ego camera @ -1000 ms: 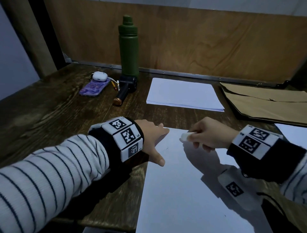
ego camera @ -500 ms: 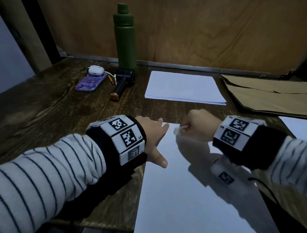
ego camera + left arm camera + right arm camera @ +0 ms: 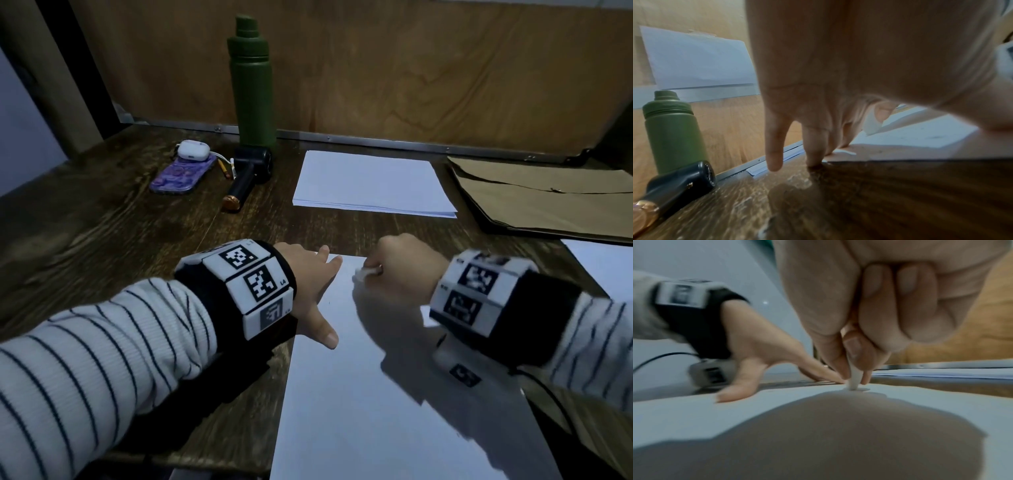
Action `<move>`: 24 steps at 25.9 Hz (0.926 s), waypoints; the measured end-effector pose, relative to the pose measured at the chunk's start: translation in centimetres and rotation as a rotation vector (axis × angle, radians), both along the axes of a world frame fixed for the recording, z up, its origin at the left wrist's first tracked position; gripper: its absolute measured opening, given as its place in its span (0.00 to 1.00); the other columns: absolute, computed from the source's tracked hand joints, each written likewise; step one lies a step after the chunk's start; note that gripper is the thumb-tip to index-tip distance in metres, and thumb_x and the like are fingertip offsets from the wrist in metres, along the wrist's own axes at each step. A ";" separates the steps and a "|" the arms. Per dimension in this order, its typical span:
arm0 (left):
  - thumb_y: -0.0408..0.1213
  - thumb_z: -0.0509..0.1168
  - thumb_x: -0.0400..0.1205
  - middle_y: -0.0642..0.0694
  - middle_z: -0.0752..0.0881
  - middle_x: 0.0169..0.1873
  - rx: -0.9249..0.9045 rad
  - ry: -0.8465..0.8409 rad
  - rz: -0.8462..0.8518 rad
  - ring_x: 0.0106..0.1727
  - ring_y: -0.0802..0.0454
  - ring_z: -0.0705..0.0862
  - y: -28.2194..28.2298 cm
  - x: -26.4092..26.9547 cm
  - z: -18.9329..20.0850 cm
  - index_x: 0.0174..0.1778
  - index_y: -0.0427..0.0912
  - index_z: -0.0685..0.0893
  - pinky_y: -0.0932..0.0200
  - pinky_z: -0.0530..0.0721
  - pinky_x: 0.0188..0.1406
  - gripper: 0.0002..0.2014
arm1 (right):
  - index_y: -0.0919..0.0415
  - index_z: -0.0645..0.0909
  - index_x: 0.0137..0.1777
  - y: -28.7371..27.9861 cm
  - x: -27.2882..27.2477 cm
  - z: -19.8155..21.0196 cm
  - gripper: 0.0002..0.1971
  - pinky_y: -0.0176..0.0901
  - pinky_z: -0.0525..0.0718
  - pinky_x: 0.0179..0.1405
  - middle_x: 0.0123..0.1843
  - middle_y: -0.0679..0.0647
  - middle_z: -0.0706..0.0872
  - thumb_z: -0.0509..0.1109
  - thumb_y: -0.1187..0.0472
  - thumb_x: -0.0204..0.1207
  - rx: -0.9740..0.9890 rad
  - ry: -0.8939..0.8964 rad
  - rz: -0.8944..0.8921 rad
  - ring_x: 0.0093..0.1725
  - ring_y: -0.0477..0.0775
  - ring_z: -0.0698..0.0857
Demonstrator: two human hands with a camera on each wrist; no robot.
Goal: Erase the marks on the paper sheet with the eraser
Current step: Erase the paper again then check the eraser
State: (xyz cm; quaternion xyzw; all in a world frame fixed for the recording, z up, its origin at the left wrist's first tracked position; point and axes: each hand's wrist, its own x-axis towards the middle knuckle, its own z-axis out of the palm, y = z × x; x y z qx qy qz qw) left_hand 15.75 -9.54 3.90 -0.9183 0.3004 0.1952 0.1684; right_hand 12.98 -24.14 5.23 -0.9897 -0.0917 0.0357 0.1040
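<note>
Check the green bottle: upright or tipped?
Upright. The bottle stands on its base on the desk against the wooden back panel, cap on top; the left wrist view agrees.

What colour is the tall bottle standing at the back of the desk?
Dark olive green, cap and body alike. The bottle shows best in the head view.

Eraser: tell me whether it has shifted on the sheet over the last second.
Yes. The eraser in the right hand has slid left along the paper sheet, nearer its far-left corner.
</note>
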 end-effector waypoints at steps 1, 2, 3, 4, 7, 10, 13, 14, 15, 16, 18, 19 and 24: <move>0.74 0.64 0.64 0.43 0.48 0.84 -0.012 -0.010 0.003 0.79 0.40 0.66 -0.2 -0.1 -0.1 0.84 0.47 0.45 0.45 0.74 0.71 0.60 | 0.54 0.62 0.20 0.7 -0.9 -0.2 0.21 0.40 0.72 0.31 0.23 0.53 0.66 0.64 0.59 0.74 0.022 0.030 0.073 0.30 0.59 0.71; 0.73 0.65 0.65 0.42 0.50 0.84 -0.025 -0.037 0.005 0.78 0.39 0.68 -0.3 -0.3 -0.3 0.83 0.45 0.47 0.46 0.75 0.70 0.58 | 0.53 0.62 0.20 1.5 -2.1 -0.4 0.22 0.41 0.74 0.35 0.23 0.51 0.67 0.65 0.58 0.74 0.033 0.090 0.144 0.27 0.55 0.70; 0.71 0.66 0.66 0.40 0.52 0.84 -0.034 -0.070 0.007 0.77 0.39 0.69 -0.5 -0.4 -0.5 0.83 0.44 0.49 0.47 0.75 0.68 0.57 | 0.51 0.63 0.20 2.0 -3.0 -0.5 0.22 0.43 0.75 0.37 0.23 0.49 0.68 0.66 0.59 0.74 0.047 0.149 0.191 0.26 0.51 0.69; 0.71 0.65 0.67 0.39 0.52 0.83 -0.035 -0.089 0.011 0.77 0.38 0.69 -0.6 -0.6 -0.5 0.83 0.42 0.48 0.47 0.74 0.68 0.57 | 0.52 0.64 0.19 1.8 -3.2 -0.7 0.22 0.44 0.77 0.38 0.23 0.49 0.68 0.67 0.58 0.73 0.054 0.172 0.194 0.27 0.51 0.69; 0.75 0.61 0.66 0.40 0.48 0.84 0.006 -0.056 0.018 0.79 0.39 0.66 -0.8 -0.7 -0.3 0.84 0.42 0.45 0.45 0.73 0.71 0.60 | 0.57 0.63 0.18 -0.8 -0.6 -0.4 0.24 0.43 0.73 0.31 0.22 0.52 0.66 0.67 0.57 0.73 0.033 0.115 -0.043 0.33 0.58 0.70; 0.76 0.60 0.65 0.40 0.47 0.84 0.018 -0.047 0.023 0.79 0.39 0.66 -0.9 -0.5 -0.1 0.84 0.42 0.44 0.44 0.73 0.71 0.60 | 0.56 0.65 0.20 -1.6 -0.5 0.2 0.22 0.41 0.67 0.26 0.25 0.54 0.68 0.65 0.58 0.75 0.033 0.089 -0.087 0.35 0.59 0.71; 0.75 0.61 0.66 0.39 0.48 0.84 0.019 -0.044 0.026 0.79 0.38 0.66 -1.0 -0.6 -0.1 0.84 0.41 0.44 0.44 0.72 0.72 0.60 | 0.55 0.69 0.22 0.5 -3.5 -0.3 0.21 0.40 0.72 0.36 0.25 0.52 0.70 0.65 0.55 0.76 0.018 0.187 0.122 0.29 0.54 0.70; 0.75 0.61 0.66 0.39 0.48 0.84 0.021 -0.044 0.024 0.79 0.38 0.65 -1.0 -0.6 -0.2 0.84 0.41 0.44 0.44 0.72 0.72 0.59 | 0.54 0.66 0.19 0.8 -3.8 -0.4 0.23 0.42 0.72 0.36 0.23 0.50 0.69 0.66 0.54 0.76 0.032 0.199 0.126 0.27 0.52 0.69; 0.75 0.60 0.66 0.39 0.48 0.84 0.020 -0.044 0.022 0.80 0.38 0.65 -0.9 -0.6 -0.2 0.84 0.42 0.44 0.43 0.71 0.72 0.59 | 0.55 0.64 0.17 0.4 -3.4 -0.4 0.25 0.42 0.72 0.35 0.21 0.50 0.67 0.67 0.54 0.75 0.041 0.181 0.084 0.27 0.54 0.69; 0.76 0.60 0.66 0.39 0.47 0.84 0.021 -0.042 0.021 0.80 0.39 0.64 -0.8 -0.5 -0.2 0.84 0.42 0.44 0.43 0.71 0.72 0.60 | 0.55 0.63 0.16 -0.4 -2.5 -0.3 0.26 0.42 0.71 0.32 0.21 0.50 0.67 0.67 0.54 0.74 0.039 0.154 0.012 0.29 0.57 0.70; 0.78 0.58 0.65 0.40 0.46 0.84 0.037 -0.034 0.026 0.80 0.39 0.63 -0.7 -0.6 -0.2 0.83 0.44 0.43 0.42 0.72 0.72 0.60 | 0.57 0.62 0.18 -1.5 -1.1 0.3 0.24 0.42 0.67 0.26 0.23 0.53 0.66 0.67 0.57 0.74 0.006 0.109 -0.120 0.34 0.59 0.70; 0.78 0.57 0.64 0.40 0.46 0.84 0.043 -0.031 0.027 0.80 0.38 0.63 -0.8 -0.6 -0.2 0.84 0.44 0.42 0.41 0.72 0.72 0.60 | 0.57 0.62 0.19 -1.4 -1.0 0.3 0.23 0.41 0.66 0.25 0.24 0.54 0.65 0.66 0.57 0.75 -0.012 0.085 -0.133 0.35 0.59 0.70; 0.74 0.62 0.67 0.40 0.48 0.84 0.028 -0.042 0.026 0.80 0.39 0.64 -1.0 -0.8 -0.1 0.83 0.43 0.44 0.43 0.71 0.71 0.58 | 0.57 0.68 0.22 1.7 -3.5 -0.6 0.21 0.42 0.74 0.38 0.26 0.53 0.69 0.64 0.55 0.77 0.023 0.157 0.032 0.33 0.57 0.72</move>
